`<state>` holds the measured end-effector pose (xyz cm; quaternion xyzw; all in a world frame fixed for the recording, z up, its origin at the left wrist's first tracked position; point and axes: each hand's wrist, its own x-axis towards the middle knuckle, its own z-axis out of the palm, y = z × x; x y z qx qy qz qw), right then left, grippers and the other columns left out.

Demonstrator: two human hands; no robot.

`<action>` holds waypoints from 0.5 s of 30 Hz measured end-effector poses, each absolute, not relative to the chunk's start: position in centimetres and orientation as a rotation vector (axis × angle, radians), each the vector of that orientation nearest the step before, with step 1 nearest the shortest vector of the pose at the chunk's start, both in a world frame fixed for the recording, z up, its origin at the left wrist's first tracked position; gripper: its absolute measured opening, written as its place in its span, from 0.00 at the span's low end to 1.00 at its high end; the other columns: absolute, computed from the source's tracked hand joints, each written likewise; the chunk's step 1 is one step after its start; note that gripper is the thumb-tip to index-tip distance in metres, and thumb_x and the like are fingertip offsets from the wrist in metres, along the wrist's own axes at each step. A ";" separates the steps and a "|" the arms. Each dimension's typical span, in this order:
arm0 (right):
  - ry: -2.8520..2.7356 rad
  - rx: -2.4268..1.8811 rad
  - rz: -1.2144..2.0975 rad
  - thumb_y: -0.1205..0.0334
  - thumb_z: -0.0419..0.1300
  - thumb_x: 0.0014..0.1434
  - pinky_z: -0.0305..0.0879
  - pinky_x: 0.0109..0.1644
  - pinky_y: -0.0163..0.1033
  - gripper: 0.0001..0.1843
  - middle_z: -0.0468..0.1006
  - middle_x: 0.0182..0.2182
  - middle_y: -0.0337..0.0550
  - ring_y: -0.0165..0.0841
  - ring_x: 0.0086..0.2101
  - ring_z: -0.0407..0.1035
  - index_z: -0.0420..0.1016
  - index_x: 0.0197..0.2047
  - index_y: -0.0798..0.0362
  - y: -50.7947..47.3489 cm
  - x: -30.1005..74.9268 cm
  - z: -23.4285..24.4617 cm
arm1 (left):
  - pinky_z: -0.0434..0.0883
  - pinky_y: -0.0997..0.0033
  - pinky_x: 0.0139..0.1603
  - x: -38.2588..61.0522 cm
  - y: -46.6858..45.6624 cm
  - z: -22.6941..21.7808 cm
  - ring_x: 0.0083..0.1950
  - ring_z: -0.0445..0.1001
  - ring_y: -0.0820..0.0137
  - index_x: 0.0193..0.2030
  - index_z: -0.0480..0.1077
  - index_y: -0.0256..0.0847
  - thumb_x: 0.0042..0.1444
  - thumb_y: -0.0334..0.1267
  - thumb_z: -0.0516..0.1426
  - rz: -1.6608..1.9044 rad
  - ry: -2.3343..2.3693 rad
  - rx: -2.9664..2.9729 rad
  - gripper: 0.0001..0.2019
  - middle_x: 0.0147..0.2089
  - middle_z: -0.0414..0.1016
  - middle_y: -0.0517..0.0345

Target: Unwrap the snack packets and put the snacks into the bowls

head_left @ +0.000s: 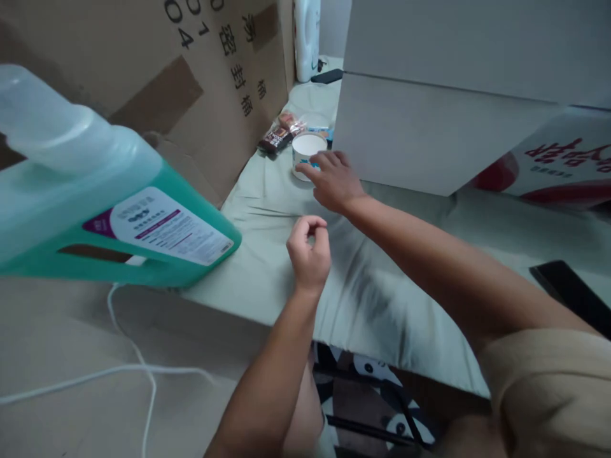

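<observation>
While the right hand [334, 181] touches a white cup [308, 152] on the pale-green sheet [267, 267], the left hand [309, 251] curls empty.

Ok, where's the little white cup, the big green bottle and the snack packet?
white cup [308, 145], head view, on its white top.
green bottle [71, 210], head view, on its side.
snack packet [278, 135], head view, on the wrapper's middle.

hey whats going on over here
A person sits at a surface covered with pale green cloth. Their right hand reaches out, fingertips on the rim of a small round white tub standing beside a grey box. The left hand hovers loosely curled above the cloth, seemingly holding nothing. A big jug of teal liquid sits at the left.
</observation>
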<state>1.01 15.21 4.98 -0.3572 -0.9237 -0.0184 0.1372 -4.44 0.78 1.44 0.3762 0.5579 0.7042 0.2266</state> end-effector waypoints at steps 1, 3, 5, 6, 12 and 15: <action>-2.685 -1.033 -0.070 0.74 0.51 0.64 0.51 0.71 0.62 0.30 0.72 0.64 0.53 0.49 0.67 0.60 0.69 0.67 0.46 16.4 -0.5 4.9 | 0.68 0.69 0.40 -4.9 0.8 1.2 0.35 0.71 0.69 0.30 0.71 0.42 0.52 0.31 0.55 1.903 1.539 1.058 0.04 0.30 0.72 0.59; -2.675 -1.123 -0.066 0.71 0.51 0.66 0.54 0.68 0.63 0.27 0.74 0.62 0.56 0.52 0.65 0.64 0.71 0.66 0.48 18.8 -3.2 5.0 | 0.67 0.69 0.39 -5.4 1.0 1.0 0.35 0.71 0.69 0.29 0.70 0.43 0.52 0.31 0.54 1.851 1.538 1.063 0.05 0.29 0.71 0.59; -2.642 -1.251 -0.032 0.70 0.50 0.68 0.60 0.64 0.61 0.23 0.77 0.59 0.57 0.52 0.59 0.70 0.74 0.61 0.52 20.8 -5.1 5.4 | 0.67 0.68 0.39 -5.7 1.6 0.9 0.34 0.71 0.69 0.29 0.70 0.43 0.51 0.32 0.54 1.828 1.520 1.031 0.05 0.29 0.71 0.59; -2.623 -1.296 -0.001 0.70 0.50 0.68 0.62 0.62 0.59 0.20 0.79 0.56 0.57 0.51 0.57 0.72 0.76 0.58 0.53 21.7 -5.7 5.7 | 0.67 0.69 0.39 -5.9 1.9 1.0 0.34 0.71 0.69 0.29 0.71 0.42 0.51 0.32 0.54 1.831 1.510 1.001 0.05 0.29 0.71 0.59; -2.142 -1.439 0.541 0.66 0.56 0.67 0.72 0.53 0.46 0.10 0.82 0.45 0.46 0.39 0.47 0.76 0.78 0.46 0.51 25.1 -7.6 8.3 | 0.63 0.72 0.32 -7.1 3.3 1.7 0.28 0.66 0.73 0.26 0.70 0.42 0.47 0.35 0.55 1.843 1.396 0.610 0.03 0.24 0.67 0.62; -1.904 -1.471 0.889 0.68 0.54 0.68 0.76 0.43 0.40 0.09 0.79 0.38 0.43 0.32 0.38 0.76 0.75 0.42 0.51 26.1 -8.3 8.2 | 0.62 0.73 0.32 -7.3 3.5 1.6 0.28 0.66 0.75 0.25 0.70 0.41 0.46 0.35 0.56 1.824 1.326 0.449 0.03 0.25 0.68 0.63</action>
